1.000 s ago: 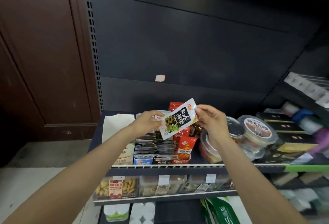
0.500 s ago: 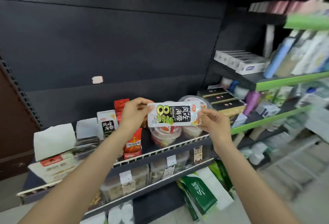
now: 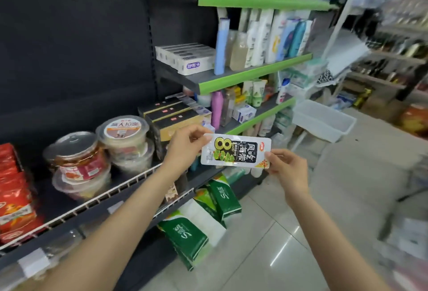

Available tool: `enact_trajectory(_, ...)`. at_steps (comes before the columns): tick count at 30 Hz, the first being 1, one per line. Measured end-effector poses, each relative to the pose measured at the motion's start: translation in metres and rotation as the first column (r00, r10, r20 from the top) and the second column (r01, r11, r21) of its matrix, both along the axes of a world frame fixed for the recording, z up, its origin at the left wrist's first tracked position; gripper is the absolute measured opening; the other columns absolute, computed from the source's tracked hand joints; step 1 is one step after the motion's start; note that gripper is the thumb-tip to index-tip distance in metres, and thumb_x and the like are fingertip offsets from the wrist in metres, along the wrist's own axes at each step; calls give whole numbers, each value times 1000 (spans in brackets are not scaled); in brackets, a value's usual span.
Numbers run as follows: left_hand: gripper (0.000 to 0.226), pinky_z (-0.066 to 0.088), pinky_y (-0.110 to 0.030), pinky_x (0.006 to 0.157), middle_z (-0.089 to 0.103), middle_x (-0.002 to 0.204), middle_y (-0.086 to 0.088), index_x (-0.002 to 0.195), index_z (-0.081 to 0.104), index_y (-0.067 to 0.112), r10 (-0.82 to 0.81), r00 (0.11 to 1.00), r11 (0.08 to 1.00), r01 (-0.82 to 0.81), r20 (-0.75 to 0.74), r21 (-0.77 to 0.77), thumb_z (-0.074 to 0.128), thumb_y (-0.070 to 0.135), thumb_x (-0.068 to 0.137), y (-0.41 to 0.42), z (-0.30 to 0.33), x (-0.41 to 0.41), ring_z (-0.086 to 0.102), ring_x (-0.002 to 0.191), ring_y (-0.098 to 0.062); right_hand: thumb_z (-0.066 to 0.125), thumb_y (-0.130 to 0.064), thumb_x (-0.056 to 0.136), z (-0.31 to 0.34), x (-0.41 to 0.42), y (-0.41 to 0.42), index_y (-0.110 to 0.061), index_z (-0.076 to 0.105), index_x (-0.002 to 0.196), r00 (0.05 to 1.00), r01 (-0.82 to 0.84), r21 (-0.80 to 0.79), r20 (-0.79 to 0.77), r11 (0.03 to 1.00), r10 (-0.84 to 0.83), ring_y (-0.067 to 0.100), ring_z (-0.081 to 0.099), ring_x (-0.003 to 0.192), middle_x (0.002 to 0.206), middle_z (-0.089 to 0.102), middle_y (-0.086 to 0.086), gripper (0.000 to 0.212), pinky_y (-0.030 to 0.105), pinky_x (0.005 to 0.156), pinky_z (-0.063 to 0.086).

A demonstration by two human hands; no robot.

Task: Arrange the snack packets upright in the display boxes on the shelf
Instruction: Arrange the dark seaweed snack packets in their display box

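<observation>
Snack packet (image 3: 235, 150), white with black and green print, is lying sideways in the air in front of the shelf (image 3: 129, 180), clear of its wire rail. Left hand (image 3: 185, 149) is pinching its left end; right hand (image 3: 288, 168) is pinching its lower right corner. Lidded tubs (image 3: 122, 138) and red packets (image 3: 14, 198) are sitting on the shelf; green packs (image 3: 185, 237) are leaning below.

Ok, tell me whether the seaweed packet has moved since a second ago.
Yes. The seaweed packet, pinched by the left hand and right hand, has gone rightward from above the red snack packets, past the lidded tubs, and turned flat.
</observation>
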State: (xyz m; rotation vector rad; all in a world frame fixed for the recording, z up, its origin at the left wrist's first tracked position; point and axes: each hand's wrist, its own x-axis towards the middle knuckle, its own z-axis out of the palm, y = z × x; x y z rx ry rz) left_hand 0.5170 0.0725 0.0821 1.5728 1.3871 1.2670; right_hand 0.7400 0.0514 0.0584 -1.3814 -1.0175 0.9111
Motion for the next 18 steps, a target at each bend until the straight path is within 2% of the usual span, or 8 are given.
enact_trajectory(3, 26, 54, -45, 81, 66, 81, 6, 75, 65, 33, -33, 999, 999, 33, 9, -26, 65, 9, 85, 35, -6, 57, 63, 84, -20, 64, -4, 86, -4, 51, 17, -4, 66, 86, 997, 74, -7, -31, 997, -75, 9, 55, 51, 71, 64, 9, 2, 16, 51, 48)
enact_trajectory(6, 20, 54, -44, 83, 68, 85, 3, 79, 65, 26, -53, 998, 997, 56, 46, -57, 66, 7, 84, 78, -14, 109, 63, 86, -17, 64, -5, 86, -11, 97, 41, -1, 66, 90, 987, 150, -29, -52, 988, -152, 8, 53, 50, 70, 62, 7, 6, 16, 53, 49)
enact_trajectory(8, 18, 55, -36, 78, 69, 93, -4, 84, 65, 20, -86, 993, 992, 92, 76, -81, 65, 2, 84, 108, -20, 144, 64, 88, -18, 63, -4, 86, -17, 127, 61, -1, 65, 89, 978, 198, -35, -58, 980, -199, 5, 50, 47, 65, 60, 4, 5, 15, 51, 48)
enact_trajectory(11, 23, 55, -32, 76, 68, 91, -3, 84, 65, 20, -161, 982, 980, 171, 97, -105, 64, -3, 83, 160, -26, 195, 65, 87, -18, 62, -2, 87, -23, 173, 102, -1, 63, 87, 962, 259, -41, -77, 965, -262, 8, 51, 50, 65, 58, 5, 1, 12, 46, 47)
enact_trajectory(15, 22, 52, -19, 72, 68, 90, 0, 94, 65, 13, -253, 962, 957, 264, 99, -122, 61, -6, 83, 240, -26, 262, 62, 80, -6, 62, -2, 86, -22, 238, 172, 1, 64, 90, 944, 319, -47, -75, 947, -322, 13, 56, 55, 70, 61, 10, 5, 13, 50, 51)
enact_trajectory(18, 26, 54, -29, 71, 68, 91, -2, 87, 64, 18, -296, 950, 945, 306, 96, -116, 61, -7, 82, 296, -20, 312, 63, 75, -10, 62, -2, 87, -18, 285, 221, -1, 63, 89, 923, 371, -61, -88, 927, -375, 12, 58, 55, 72, 60, 11, 3, 12, 49, 50)
